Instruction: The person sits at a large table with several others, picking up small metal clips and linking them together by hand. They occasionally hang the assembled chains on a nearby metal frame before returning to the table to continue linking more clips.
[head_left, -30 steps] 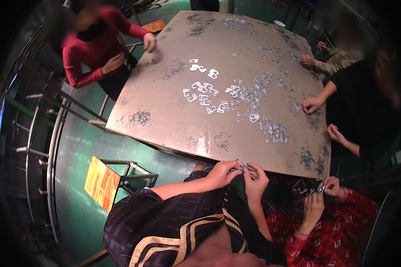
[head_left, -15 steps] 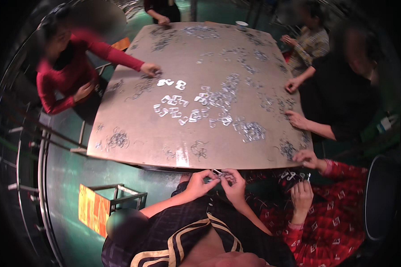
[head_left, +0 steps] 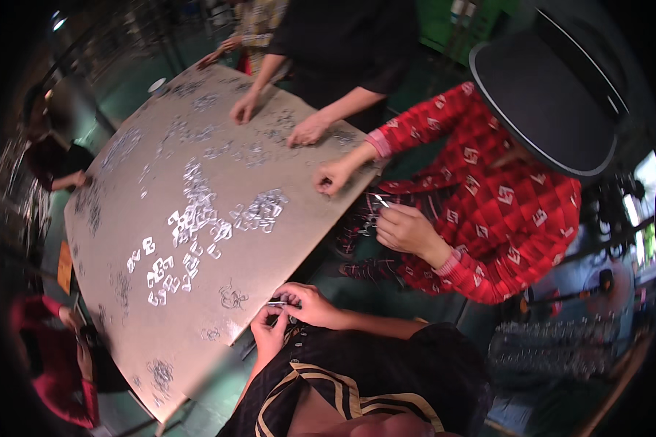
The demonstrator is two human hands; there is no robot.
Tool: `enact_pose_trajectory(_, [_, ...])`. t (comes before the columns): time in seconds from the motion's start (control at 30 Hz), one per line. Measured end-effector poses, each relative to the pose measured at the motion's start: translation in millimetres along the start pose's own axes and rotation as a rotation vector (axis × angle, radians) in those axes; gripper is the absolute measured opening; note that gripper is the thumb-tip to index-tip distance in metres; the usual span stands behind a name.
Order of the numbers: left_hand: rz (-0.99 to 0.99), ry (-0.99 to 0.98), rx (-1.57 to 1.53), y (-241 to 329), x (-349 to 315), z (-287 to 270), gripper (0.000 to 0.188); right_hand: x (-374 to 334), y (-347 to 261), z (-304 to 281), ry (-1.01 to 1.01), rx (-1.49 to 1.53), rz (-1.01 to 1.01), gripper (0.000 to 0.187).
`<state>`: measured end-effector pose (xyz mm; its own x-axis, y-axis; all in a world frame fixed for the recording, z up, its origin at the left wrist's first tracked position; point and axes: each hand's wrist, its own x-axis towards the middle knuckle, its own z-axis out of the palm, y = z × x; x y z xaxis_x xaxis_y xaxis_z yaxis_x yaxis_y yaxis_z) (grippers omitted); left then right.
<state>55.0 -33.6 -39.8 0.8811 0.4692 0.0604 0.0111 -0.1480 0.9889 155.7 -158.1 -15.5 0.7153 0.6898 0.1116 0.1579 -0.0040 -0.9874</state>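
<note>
At the table's near edge my left hand (head_left: 269, 329) and my right hand (head_left: 307, 304) are brought together, fingertips pinched on a small flat metal piece (head_left: 278, 303). Fingers cover most of it, so its exact shape is hard to make out. Just beyond my hands, a little tangle of thin wire-like parts (head_left: 233, 296) lies on the brown tabletop (head_left: 219, 273). Farther left are scattered shiny curved metal pieces (head_left: 160, 271), with a denser pile of the same kind (head_left: 264, 209) beyond my hands.
To my right a person in a red patterned jacket (head_left: 470, 218) and dark visor (head_left: 543, 95) handles similar pieces. A person in black (head_left: 342, 47) works at the far side, one in dark red (head_left: 55, 357) at the left. A white bowl (head_left: 157, 85) stands on the far edge.
The view has swung to the right, so the table now appears tilted and the red-jacketed neighbour fills more of it. My hands stay together on the small piece.
</note>
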Motion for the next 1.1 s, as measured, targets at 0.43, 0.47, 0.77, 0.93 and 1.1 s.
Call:
enact_pose_trajectory(0.43, [-0.018,-0.428,-0.090,-15.8,39.0,11.5,0.009,-22.2,21.4,-14.3,0.296,-0.111,-0.091,0.031])
enact_pose_trajectory(0.47, [-0.009,-0.450,-0.081,-15.1,40.2,15.2,0.009,-24.6,20.8,-17.1,0.329,-0.111,-0.094,0.031])
enact_pose_trajectory(0.77, [0.086,-0.434,0.023,14.6,17.3,45.5,0.007,-60.9,-7.8,-38.6,0.440,-0.092,-0.086,0.032])
enact_pose_trajectory(0.93, [0.182,-0.332,0.129,29.0,5.3,46.9,0.009,-67.8,-22.8,-35.4,0.449,-0.040,-0.095,0.032])
enact_pose_trajectory(1.1, [0.189,-0.269,0.175,34.4,-9.6,42.3,0.010,-72.3,-32.9,-35.7,0.374,-0.113,-0.129,0.028])
